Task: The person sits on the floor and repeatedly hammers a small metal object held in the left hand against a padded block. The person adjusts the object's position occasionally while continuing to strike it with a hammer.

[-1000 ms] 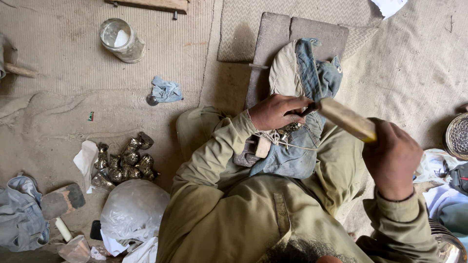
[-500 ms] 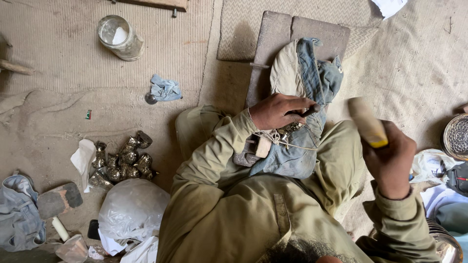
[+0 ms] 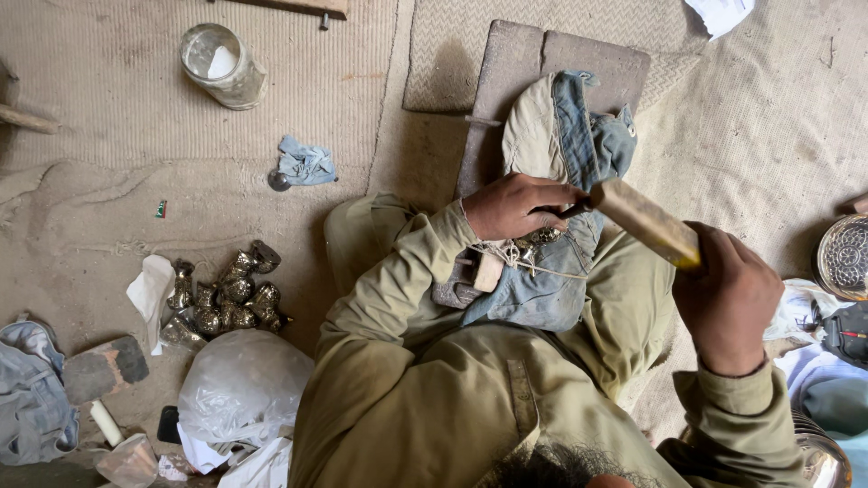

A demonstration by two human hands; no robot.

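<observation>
A small dark metal piece (image 3: 542,237) sits on top of a blue and cream cloth bundle (image 3: 561,154) that rests on the person's lap and reaches forward over a worn grey slab (image 3: 579,59) on the floor. The left hand (image 3: 517,206) lies curled over this piece, fingers closed around a thin dark tool (image 3: 568,211) whose tip pokes out toward the right; how much of the metal piece the palm covers cannot be made out. Just beside that tip hangs the head end of a pale wooden mallet (image 3: 646,221), which slants down to the right into the right hand (image 3: 728,298), wrapped fully around its handle. A short wooden peg tied with light string (image 3: 488,269) lies at the left wrist, against the bundle. Both arms wear olive-green sleeves. Farther left on the beige woven matting (image 3: 117,145) sits a heap of shiny dark metal castings (image 3: 226,294), with white paper (image 3: 149,291) touching it and a clear plastic bag (image 3: 242,384) just below. A glass jar (image 3: 221,65) stands well apart at the top left, and a crumpled blue rag (image 3: 306,163) lies between jar and bundle. An ornate round metal plate (image 3: 845,258) shows at the right edge.
</observation>
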